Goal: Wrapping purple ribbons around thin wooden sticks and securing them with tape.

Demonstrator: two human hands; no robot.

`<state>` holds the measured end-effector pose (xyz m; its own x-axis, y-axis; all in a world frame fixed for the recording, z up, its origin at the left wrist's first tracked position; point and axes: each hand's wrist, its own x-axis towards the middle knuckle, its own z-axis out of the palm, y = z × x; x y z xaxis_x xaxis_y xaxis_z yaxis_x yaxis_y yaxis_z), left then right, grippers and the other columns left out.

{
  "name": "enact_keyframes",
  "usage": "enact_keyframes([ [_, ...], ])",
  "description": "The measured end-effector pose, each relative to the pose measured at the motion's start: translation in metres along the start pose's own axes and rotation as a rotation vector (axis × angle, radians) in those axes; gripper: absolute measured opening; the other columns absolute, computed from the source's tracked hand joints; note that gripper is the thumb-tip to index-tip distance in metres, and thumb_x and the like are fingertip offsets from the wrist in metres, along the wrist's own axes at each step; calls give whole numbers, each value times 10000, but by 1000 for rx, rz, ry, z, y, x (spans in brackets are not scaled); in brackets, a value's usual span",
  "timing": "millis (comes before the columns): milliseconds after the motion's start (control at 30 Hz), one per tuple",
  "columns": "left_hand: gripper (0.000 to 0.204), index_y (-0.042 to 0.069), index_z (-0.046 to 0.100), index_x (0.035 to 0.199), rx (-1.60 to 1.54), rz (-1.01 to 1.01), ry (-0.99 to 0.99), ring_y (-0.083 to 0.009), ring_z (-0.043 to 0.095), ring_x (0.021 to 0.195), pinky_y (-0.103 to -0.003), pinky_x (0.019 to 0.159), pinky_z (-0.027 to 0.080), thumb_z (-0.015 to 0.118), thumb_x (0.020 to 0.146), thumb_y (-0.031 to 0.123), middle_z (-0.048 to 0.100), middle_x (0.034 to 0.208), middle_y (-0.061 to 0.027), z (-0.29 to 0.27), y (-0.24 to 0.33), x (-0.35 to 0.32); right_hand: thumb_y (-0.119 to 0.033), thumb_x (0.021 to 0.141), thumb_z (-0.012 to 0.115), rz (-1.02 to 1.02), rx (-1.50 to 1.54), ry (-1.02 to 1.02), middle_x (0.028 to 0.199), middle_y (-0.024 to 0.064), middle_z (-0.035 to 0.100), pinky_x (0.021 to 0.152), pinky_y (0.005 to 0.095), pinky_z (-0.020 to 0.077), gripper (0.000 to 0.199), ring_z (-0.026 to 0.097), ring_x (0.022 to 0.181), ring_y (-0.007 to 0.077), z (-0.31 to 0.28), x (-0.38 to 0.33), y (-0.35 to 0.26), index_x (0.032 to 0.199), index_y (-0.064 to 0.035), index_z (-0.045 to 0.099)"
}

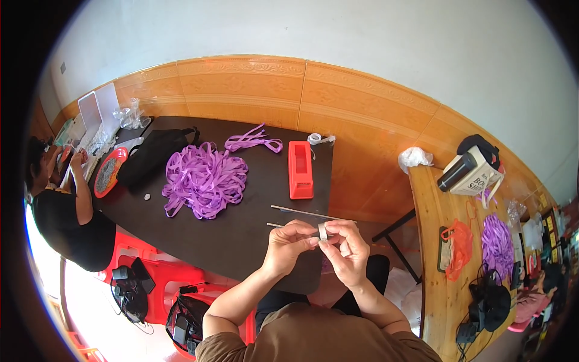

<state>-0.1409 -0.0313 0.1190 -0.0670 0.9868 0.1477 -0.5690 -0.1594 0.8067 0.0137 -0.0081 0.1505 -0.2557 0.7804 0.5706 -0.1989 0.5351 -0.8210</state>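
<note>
Pale little strip, light and bendy we judge, pinched by our left hand and right hand; hold its ends.

Purple ribbon heap, red box on dark table — black bag beside.
</note>
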Motion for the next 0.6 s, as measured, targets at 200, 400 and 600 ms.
enact_keyframes([
  [200,178,-10,691,973,-151,-83,-22,-155,634,804,-264,715,536,647,824,-96,652,948,-89,-4,-2,1,137,717,718,111,101,-135,1223,126,486,860,316,530,495,553,1077,199,-11,2,0,1169,16,557],
  [400,168,-15,687,987,-207,-162,-39,-162,643,813,-266,714,542,642,837,-75,665,979,-102,-9,-2,2,98,698,756,162,8,-226,1299,129,447,915,353,525,605,534,1144,224,-16,1,-2,1249,11,521],
  [600,149,-10,689,978,-203,-233,-74,-159,649,778,-259,674,530,666,834,-44,684,939,-112,-9,5,2,102,743,715,162,-70,-319,1277,142,487,870,315,528,575,566,1102,196,-30,10,-3,1281,26,525],
])
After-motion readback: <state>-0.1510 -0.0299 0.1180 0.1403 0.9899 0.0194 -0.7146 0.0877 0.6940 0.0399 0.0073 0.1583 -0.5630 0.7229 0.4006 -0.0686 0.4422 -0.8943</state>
